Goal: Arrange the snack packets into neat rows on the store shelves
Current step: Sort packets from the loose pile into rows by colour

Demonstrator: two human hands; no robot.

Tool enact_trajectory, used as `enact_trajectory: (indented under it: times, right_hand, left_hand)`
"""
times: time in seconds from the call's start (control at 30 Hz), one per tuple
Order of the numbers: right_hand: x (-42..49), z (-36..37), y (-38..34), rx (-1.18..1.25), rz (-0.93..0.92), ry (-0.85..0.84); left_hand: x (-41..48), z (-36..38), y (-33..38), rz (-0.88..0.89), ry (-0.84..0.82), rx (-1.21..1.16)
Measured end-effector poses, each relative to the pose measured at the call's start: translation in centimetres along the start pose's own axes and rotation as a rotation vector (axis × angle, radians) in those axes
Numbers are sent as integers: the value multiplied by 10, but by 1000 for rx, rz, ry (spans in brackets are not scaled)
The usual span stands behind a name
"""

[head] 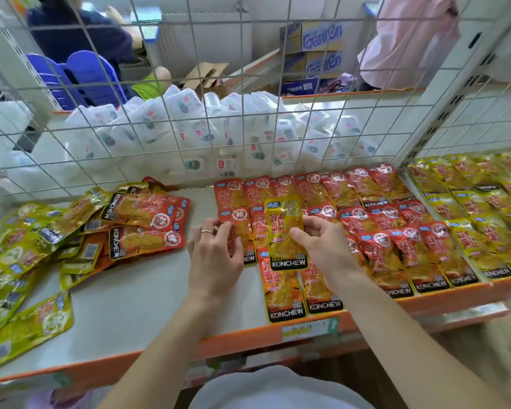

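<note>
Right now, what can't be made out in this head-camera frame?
Head view:
Red foil packet under the left hand: fingers cover it, grip unclear.
Red packet rows: partly behind the right hand's yellow foil packet.
White paper price label on the orange shelf edge: too blurred to read.
Loose heap of yellow-green foil packets: cut off by the left edge.

Bare shelf (148,290) between loose pile (71,240) and red rows (366,219); wire mesh (189,128) behind.

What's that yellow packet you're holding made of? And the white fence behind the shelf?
The yellow snack packet looks like thin glossy plastic film; light glints off its crinkles. The white wire grid seems painted metal: thin straight rods crossing in squares.
</note>
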State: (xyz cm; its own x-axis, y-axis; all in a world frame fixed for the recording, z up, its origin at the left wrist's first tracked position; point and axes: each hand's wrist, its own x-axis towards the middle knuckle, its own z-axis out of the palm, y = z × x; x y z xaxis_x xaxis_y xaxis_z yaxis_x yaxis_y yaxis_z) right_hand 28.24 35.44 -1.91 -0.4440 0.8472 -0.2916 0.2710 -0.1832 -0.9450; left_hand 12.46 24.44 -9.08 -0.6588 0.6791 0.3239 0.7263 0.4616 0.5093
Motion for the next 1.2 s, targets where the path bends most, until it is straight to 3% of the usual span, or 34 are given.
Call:
enact_trajectory:
  times: [0.23, 0.5, 0.8, 1.2]
  right_hand:
    - [-12, -5, 4, -3, 15, 22]
    - [-29, -44, 5, 42, -14, 89]
    - [-56, -148, 22, 209, -21, 135]
    - [-119, -373, 68, 370, -70, 342]
  left_hand:
    - [0, -1, 0, 25, 2, 29]
    - [-4, -7, 12, 122, 85, -121]
    - [-44, 7, 144, 365, 55, -187]
    - [-137, 77, 337, 498, -100, -170]
